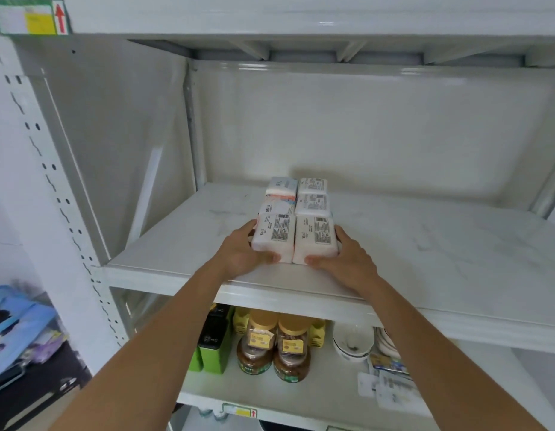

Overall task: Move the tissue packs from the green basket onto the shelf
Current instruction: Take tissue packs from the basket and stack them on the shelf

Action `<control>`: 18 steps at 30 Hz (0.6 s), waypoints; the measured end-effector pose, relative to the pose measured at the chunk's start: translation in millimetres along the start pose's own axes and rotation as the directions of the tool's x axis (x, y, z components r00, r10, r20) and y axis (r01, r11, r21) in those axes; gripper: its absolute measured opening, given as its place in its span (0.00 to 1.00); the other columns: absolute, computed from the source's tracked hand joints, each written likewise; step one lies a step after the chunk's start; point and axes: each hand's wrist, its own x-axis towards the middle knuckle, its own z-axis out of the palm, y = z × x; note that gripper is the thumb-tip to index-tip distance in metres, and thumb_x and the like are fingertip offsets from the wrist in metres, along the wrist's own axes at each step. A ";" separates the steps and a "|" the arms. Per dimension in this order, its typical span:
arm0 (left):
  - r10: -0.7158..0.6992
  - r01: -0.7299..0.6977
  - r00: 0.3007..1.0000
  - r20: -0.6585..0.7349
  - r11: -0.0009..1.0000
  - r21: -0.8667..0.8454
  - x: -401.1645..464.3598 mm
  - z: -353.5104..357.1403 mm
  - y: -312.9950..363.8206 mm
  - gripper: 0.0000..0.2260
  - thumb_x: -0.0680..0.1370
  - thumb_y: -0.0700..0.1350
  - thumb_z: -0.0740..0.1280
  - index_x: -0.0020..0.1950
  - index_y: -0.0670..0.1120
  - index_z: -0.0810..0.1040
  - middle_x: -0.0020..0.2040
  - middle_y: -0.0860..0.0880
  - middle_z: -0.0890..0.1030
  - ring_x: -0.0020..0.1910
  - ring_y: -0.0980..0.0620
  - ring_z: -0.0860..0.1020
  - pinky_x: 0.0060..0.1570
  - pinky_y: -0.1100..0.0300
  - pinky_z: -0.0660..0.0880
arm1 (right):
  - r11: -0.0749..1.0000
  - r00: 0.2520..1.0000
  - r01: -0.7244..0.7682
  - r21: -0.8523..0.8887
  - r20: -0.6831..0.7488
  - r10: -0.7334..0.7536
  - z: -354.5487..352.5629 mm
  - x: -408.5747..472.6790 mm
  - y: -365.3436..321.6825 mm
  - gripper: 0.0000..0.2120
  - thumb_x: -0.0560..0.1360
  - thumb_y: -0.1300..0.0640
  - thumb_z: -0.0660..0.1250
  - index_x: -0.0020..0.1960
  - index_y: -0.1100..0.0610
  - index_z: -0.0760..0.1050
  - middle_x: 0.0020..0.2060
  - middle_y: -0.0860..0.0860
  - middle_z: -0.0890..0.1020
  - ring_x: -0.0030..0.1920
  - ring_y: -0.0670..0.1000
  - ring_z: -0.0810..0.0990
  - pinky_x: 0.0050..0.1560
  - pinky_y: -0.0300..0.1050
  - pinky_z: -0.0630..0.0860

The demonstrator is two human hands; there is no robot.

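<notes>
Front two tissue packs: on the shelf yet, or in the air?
On the shelf: both packs rest flat at its front edge, left hand and right hand gripping them.

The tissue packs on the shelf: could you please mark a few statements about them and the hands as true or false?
1. The tissue packs lie in two rows side by side on the shelf. True.
2. Only one hand touches the packs. False: the left hand grips the front left pack and the right hand grips the front right pack.
3. Two jars stand on the shelf below. True.
4. The packs stand against the shelf's back wall. False: they lie near its front edge.
</notes>
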 end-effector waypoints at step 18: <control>0.542 -0.357 0.737 -0.404 0.820 0.447 -161.6 104.0 -121.6 0.19 0.78 0.41 0.72 0.66 0.34 0.80 0.60 0.35 0.78 0.60 0.38 0.78 0.61 0.48 0.76 | 0.822 0.763 0.469 -0.323 -0.320 -0.561 131.1 -151.0 120.8 0.16 0.79 0.53 0.70 0.64 0.60 0.80 0.63 0.62 0.81 0.65 0.64 0.77 0.76 0.46 0.60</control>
